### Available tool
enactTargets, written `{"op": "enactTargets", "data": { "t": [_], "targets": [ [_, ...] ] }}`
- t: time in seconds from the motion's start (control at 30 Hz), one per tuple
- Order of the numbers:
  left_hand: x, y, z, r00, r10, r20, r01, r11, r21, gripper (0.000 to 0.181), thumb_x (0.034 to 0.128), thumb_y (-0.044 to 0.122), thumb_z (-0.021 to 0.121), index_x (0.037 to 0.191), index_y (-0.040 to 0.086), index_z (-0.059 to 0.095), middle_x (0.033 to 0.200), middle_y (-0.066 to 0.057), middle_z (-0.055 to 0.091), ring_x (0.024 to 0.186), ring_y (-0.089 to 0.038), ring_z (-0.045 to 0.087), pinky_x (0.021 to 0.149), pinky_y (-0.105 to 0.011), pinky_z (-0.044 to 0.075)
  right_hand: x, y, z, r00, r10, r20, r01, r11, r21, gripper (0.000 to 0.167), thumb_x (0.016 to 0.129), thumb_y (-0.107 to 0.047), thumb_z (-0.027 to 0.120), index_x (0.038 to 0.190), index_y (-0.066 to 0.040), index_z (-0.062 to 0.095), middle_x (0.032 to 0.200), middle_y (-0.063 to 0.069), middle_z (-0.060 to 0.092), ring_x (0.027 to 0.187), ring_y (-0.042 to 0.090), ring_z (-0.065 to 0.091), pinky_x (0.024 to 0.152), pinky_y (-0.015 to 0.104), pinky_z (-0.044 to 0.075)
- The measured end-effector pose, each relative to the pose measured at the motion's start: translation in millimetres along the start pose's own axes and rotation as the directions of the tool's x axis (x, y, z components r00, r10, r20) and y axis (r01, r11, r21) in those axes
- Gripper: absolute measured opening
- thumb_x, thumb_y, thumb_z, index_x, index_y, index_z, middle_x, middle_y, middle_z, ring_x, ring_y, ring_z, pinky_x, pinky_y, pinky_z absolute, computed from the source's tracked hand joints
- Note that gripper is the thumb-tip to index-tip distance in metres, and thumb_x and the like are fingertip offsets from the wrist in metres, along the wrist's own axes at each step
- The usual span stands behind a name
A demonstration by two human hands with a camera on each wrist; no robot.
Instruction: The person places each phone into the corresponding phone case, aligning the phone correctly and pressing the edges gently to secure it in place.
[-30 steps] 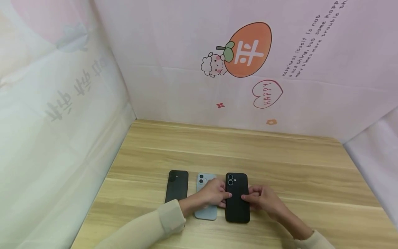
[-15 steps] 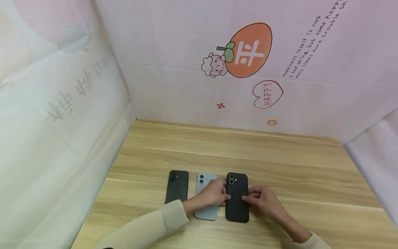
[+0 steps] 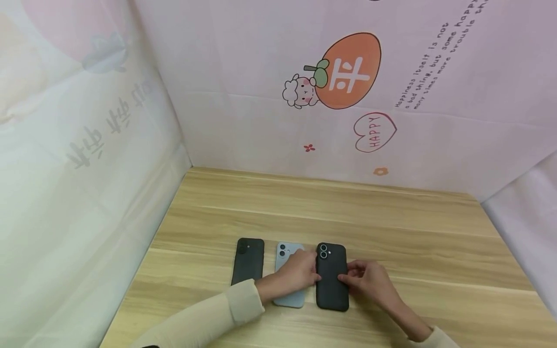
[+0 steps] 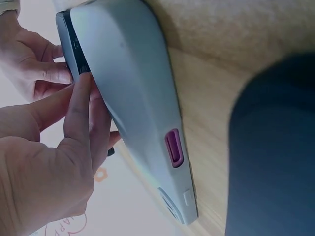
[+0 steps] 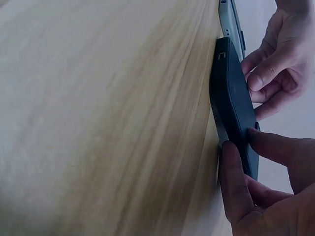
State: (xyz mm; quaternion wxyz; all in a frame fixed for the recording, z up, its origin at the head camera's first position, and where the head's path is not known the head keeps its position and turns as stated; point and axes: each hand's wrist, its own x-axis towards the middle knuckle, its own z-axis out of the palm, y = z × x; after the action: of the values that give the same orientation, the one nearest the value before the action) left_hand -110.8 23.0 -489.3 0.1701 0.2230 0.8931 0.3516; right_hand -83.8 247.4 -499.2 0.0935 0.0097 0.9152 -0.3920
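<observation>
A black phone (image 3: 331, 295) lies camera side up between both hands, its lenses at the far end. My right hand (image 3: 372, 282) pinches its right edge, thumb on the back and fingers along the side. At the opposite edge, my left hand (image 3: 300, 270) holds the phone with thumb and fingertips, partly hidden in the head view. Beneath that hand lies a pale blue phone (image 3: 289, 298), also large in the left wrist view. From the right wrist, the black phone (image 5: 238, 105) appears slightly raised along the side where the right fingers (image 5: 234, 179) grip it.
Another dark phone (image 3: 249, 263) lies farther left, its lower part covered by the left sleeve (image 3: 241, 302). All the phones are on a wood-grain table (image 3: 391, 222). Printed cloth (image 3: 243, 125) hangs behind the table and along its sides.
The left thumb has slid slightly outward, from the black phone's back to its left edge. The right hand stays nearly still, and the phone has barely shifted.
</observation>
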Motion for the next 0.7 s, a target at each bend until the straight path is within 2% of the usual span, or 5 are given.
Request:
{"op": "enactTargets", "data": {
  "t": [0.03, 0.27, 0.47, 0.6, 0.7],
  "targets": [
    [0.7, -0.9, 1.1, 1.000, -0.002, -0.002, 0.002, 1.000, 0.023, 0.027, 0.0887, 0.007, 0.084, 0.073, 0.011, 0.062, 0.055, 0.008, 0.058, 0.049, -0.004, 0.054, 0.046, -0.019, 0.044, 0.2, -0.3, 0.2, 1.000, -0.005, -0.005, 0.005, 1.000, -0.007, 0.027, 0.081, -0.012, 0.092, 0.097, 0.002, 0.077, 0.076, 0.000, 0.071, 0.070, 0.012, 0.067, 0.058, 0.021, 0.052],
    [-0.5, 3.0, 0.1, 0.999, -0.034, 0.010, 0.035, 0.997, -0.076, 0.030, 0.0914, 0.006, 0.082, 0.071, 0.010, 0.060, 0.045, 0.009, 0.051, 0.040, -0.003, 0.046, 0.040, -0.018, 0.034, 0.6, -2.0, 0.9, 1.000, -0.010, -0.025, 0.009, 0.999, -0.053, 0.032, 0.078, -0.009, 0.093, 0.100, 0.006, 0.076, 0.076, 0.000, 0.071, 0.069, 0.012, 0.068, 0.056, 0.021, 0.054],
    [-0.2, 2.3, 0.6, 0.999, -0.050, 0.000, 0.050, 0.996, -0.068, 0.028, 0.0930, 0.010, 0.082, 0.075, 0.011, 0.060, 0.048, 0.010, 0.049, 0.042, -0.003, 0.045, 0.041, -0.018, 0.032, 0.3, -2.5, 1.2, 0.999, -0.039, -0.023, 0.036, 0.993, -0.110, 0.029, 0.078, -0.008, 0.093, 0.098, 0.004, 0.076, 0.074, -0.003, 0.069, 0.068, 0.010, 0.066, 0.058, 0.021, 0.052],
    [-1.9, 1.6, -1.6, 0.999, -0.030, -0.021, 0.028, 0.997, -0.078, 0.017, 0.0963, 0.014, 0.079, 0.099, 0.001, 0.070, 0.053, 0.008, 0.053, 0.043, -0.004, 0.045, 0.043, -0.018, 0.034, 0.5, -3.7, -1.2, 0.999, -0.041, -0.002, 0.041, 0.992, -0.119, 0.028, 0.082, -0.012, 0.091, 0.101, 0.004, 0.077, 0.074, -0.003, 0.069, 0.067, 0.010, 0.065, 0.056, 0.022, 0.052],
    [-4.0, 1.3, -5.6, 0.999, -0.002, -0.032, -0.001, 0.997, -0.081, 0.036, 0.0991, 0.017, 0.076, 0.126, -0.006, 0.068, 0.062, 0.006, 0.063, 0.048, -0.002, 0.049, 0.048, -0.018, 0.039, 1.2, -3.7, -5.5, 0.999, -0.038, 0.030, 0.042, 0.992, -0.117, 0.028, 0.088, -0.015, 0.087, 0.106, 0.004, 0.076, 0.077, -0.003, 0.071, 0.067, 0.011, 0.065, 0.055, 0.023, 0.053]
  ]
}}
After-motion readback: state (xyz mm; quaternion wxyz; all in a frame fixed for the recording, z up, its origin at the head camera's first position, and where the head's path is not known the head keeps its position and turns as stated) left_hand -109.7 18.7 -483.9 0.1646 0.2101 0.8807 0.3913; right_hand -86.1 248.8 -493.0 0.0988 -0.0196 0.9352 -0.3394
